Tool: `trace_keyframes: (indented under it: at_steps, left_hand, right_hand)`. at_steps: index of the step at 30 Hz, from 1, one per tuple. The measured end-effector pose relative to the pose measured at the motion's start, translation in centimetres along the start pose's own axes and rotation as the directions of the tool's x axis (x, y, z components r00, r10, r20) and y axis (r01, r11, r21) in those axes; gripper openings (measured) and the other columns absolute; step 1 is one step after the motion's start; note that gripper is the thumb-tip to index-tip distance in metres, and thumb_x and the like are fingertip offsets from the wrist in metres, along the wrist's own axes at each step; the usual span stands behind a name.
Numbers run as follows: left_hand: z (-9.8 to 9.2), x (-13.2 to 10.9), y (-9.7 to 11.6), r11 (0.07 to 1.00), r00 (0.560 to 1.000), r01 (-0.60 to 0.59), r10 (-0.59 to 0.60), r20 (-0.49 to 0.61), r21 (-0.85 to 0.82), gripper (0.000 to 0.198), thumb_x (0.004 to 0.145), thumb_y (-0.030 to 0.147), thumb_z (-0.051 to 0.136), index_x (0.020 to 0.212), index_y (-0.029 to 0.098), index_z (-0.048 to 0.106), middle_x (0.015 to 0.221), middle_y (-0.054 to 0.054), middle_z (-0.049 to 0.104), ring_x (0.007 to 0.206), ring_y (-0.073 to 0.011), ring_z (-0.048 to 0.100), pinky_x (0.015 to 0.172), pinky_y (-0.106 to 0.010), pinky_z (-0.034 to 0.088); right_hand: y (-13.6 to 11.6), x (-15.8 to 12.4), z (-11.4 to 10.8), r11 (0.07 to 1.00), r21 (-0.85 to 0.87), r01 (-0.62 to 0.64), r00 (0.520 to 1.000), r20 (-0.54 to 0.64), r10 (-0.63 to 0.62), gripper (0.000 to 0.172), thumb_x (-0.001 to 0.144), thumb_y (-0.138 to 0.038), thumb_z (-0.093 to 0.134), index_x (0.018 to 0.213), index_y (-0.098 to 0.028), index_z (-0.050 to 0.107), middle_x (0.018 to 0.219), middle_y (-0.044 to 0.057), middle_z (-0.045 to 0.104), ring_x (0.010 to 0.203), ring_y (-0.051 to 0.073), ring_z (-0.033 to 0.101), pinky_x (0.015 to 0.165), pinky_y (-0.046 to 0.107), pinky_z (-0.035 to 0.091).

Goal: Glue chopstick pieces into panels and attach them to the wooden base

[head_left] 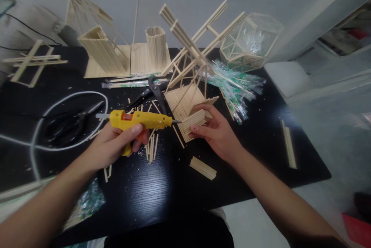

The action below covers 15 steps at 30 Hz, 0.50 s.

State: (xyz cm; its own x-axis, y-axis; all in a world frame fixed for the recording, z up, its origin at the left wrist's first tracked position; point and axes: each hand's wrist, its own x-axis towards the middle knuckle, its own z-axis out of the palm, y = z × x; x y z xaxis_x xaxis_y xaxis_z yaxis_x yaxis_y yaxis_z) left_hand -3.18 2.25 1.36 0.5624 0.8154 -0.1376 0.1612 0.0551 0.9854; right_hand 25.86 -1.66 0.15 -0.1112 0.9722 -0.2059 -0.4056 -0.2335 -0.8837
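My left hand (116, 145) grips a yellow glue gun (139, 119) by its handle, a finger on the orange trigger. The nozzle points right and touches a small panel of glued wooden sticks (194, 121). My right hand (216, 128) holds that panel upright by its right side. The panel sits at the front of a larger stick model (188, 74) with a flat slatted base and slanted beams rising behind it. The gun's white cord (72, 97) loops away to the left across the black table (162, 190).
Black scissors (68, 124) lie left of the gun and black pliers (155, 89) behind it. Loose sticks (151, 149) and a stick bundle (203, 167) lie near my hands. Plastic wrappers (234, 85), a stick polyhedron (249, 43), stick boxes (104, 53) and a stick cylinder (156, 47) stand behind.
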Motion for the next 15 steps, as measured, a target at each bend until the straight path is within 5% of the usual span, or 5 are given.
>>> trace_keyframes:
  at_steps: [15]
  left_hand:
    - [0.21,0.21,0.03,1.0,1.0,-0.003,0.003,-0.006,-0.005,0.053,0.099,0.062,0.056,0.078,0.014,0.065,0.062,-0.001,0.058,0.05,-0.0104,0.053,0.043,-0.02,0.044]
  right_hand:
    - [-0.19,-0.1,0.14,1.0,0.009,-0.015,1.0,-0.002,0.015,0.048,0.07,-0.02,0.092,0.108,-0.028,0.065,0.084,-0.005,0.072,0.076,0.013,0.073,0.072,0.027,0.069]
